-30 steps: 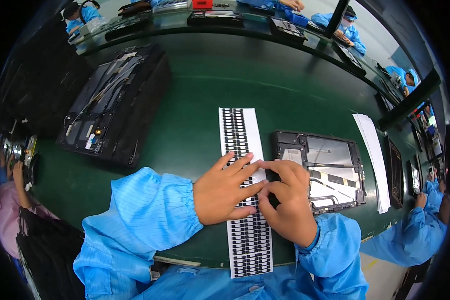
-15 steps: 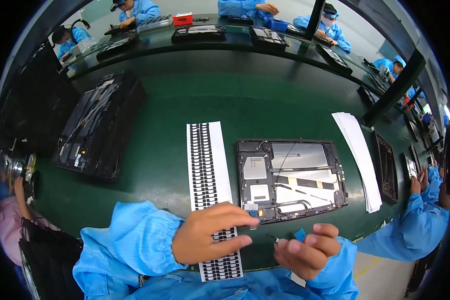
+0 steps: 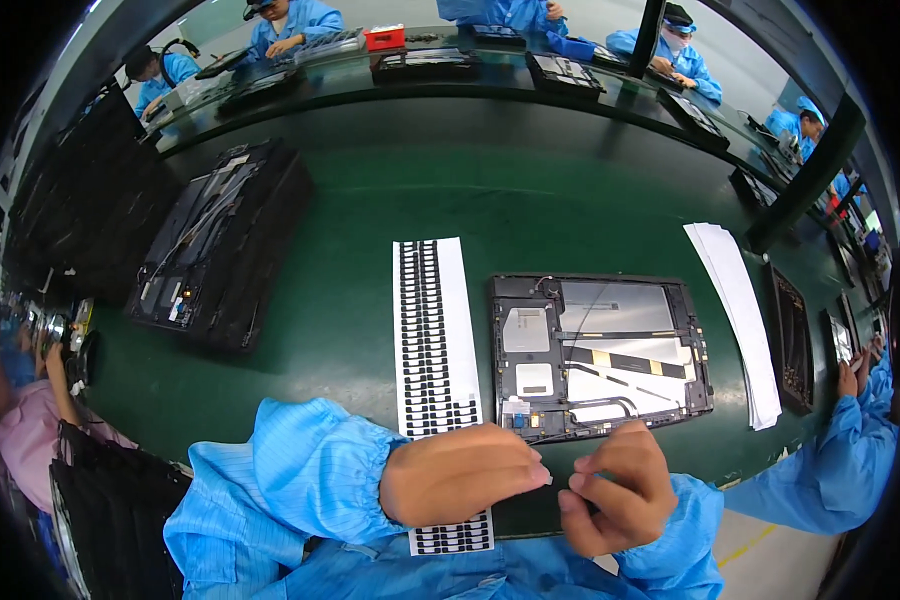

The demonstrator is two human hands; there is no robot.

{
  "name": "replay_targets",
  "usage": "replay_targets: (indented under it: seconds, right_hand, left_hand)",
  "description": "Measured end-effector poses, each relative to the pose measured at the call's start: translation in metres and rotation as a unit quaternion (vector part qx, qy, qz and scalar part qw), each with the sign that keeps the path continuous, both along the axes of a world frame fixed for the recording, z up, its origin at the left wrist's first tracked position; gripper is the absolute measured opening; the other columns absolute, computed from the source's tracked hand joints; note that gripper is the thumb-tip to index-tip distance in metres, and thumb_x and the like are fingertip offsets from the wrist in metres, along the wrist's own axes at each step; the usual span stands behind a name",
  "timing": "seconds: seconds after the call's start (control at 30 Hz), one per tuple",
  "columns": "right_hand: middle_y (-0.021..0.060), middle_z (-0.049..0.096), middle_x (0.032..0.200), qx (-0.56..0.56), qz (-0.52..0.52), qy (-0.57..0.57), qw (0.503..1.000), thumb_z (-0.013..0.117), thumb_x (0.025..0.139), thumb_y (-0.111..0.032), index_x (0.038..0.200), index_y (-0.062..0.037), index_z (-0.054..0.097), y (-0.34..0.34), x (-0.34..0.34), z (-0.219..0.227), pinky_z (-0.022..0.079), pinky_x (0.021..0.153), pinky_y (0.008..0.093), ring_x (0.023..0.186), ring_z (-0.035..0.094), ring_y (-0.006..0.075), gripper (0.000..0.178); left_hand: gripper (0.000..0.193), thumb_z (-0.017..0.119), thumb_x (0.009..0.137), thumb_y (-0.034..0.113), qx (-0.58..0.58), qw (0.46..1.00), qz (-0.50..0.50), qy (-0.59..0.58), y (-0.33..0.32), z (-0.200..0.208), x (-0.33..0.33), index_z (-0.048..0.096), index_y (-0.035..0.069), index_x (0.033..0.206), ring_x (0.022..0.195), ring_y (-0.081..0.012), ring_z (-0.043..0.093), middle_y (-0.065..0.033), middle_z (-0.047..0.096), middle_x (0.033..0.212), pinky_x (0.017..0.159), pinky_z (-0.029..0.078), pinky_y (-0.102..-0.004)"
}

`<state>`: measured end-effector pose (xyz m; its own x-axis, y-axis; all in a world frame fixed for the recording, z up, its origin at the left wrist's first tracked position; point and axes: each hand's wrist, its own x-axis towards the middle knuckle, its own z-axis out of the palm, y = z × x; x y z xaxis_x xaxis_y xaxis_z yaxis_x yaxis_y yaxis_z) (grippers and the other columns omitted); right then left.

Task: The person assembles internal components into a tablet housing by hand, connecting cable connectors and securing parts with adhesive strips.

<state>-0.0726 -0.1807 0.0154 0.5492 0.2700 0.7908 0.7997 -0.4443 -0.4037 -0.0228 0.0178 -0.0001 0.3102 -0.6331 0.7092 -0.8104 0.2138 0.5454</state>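
Observation:
My left hand [image 3: 465, 475] reaches over the lower part of a white sheet [image 3: 460, 330] lined with rows of small black stickers. Its fingers are pressed together, and a tiny pale piece [image 3: 548, 480] shows at their tips. Just to the right, my right hand [image 3: 620, 490] is closed with fingers curled; what it holds, if anything, is hidden. Both hands are in front of the near edge of an opened tablet [image 3: 535, 362], which lies flat with silver panels, black strips and a thin cable showing.
At the left stands a black stack of similar opened devices [image 3: 210, 240]. A pile of white paper strips [image 3: 735, 320] lies right of the tablet, with a dark tray [image 3: 790, 340] beyond. Co-workers in blue sit across the green table [image 3: 390, 200] and at the right.
The blue piece and small connector seen at my right fingertips are out of sight. My left fingers have closed together and moved right, toward my right hand. The whole view has shifted slightly.

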Motion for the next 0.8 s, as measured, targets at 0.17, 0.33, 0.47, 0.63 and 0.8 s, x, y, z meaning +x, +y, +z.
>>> replay_targets:
  seconds: [0.17,0.33,0.47,0.63,0.8]
  right_hand:
    - [0.0078,0.054,0.066,-0.021,0.011,0.082,0.996,0.064,0.048,0.001,0.069,-0.0034,0.058,0.009,0.000,0.011,0.036,0.045,0.0276,0.051,0.049,0.0189,0.023]
    - [0.0105,0.051,0.063,-0.027,-0.041,0.088,0.995,0.059,0.047,0.004,0.066,0.0009,0.055,0.016,-0.001,0.008,0.036,0.043,0.0292,0.049,0.047,0.0224,0.020]
    - [0.0087,0.052,0.062,-0.031,-0.052,0.098,0.993,0.061,0.048,0.003,0.067,-0.0006,0.056,0.018,-0.001,0.008,0.036,0.043,0.0300,0.048,0.047,0.0219,0.020]
    - [0.0091,0.051,0.062,-0.027,-0.064,0.079,0.994,0.061,0.048,0.003,0.065,-0.0002,0.056,0.022,-0.001,0.005,0.036,0.043,0.0297,0.048,0.047,0.0219,0.018]
    - [0.0089,0.051,0.061,-0.040,-0.071,0.072,0.994,0.061,0.048,0.003,0.065,0.0006,0.055,0.024,-0.002,0.004,0.036,0.043,0.0304,0.048,0.046,0.0218,0.018]
  left_hand:
    - [0.039,0.053,0.072,0.000,-0.009,0.999,0.022,-0.049,0.001,0.003,-0.005,0.046,-0.012,0.109,0.085,-0.0358,0.056,-0.0262,0.053,0.097,0.073,0.050,-0.0385]
    - [0.042,0.057,0.070,0.001,-0.025,0.994,0.052,-0.098,-0.003,0.006,-0.006,0.047,-0.013,0.108,0.077,-0.0331,0.058,-0.0255,0.055,0.091,0.066,0.051,-0.0374]
    - [0.042,0.058,0.068,0.000,-0.009,0.996,0.046,-0.081,-0.003,0.006,-0.009,0.048,-0.013,0.107,0.075,-0.0326,0.059,-0.0251,0.055,0.089,0.064,0.052,-0.0364]
    - [0.042,0.058,0.068,-0.001,-0.012,0.998,0.037,-0.052,-0.002,0.006,-0.011,0.047,-0.014,0.107,0.076,-0.0331,0.058,-0.0254,0.055,0.089,0.065,0.051,-0.0372]
    - [0.043,0.058,0.069,-0.002,-0.024,0.997,0.047,-0.048,-0.004,0.002,-0.012,0.046,-0.013,0.109,0.076,-0.0325,0.059,-0.0246,0.055,0.088,0.065,0.051,-0.0359]
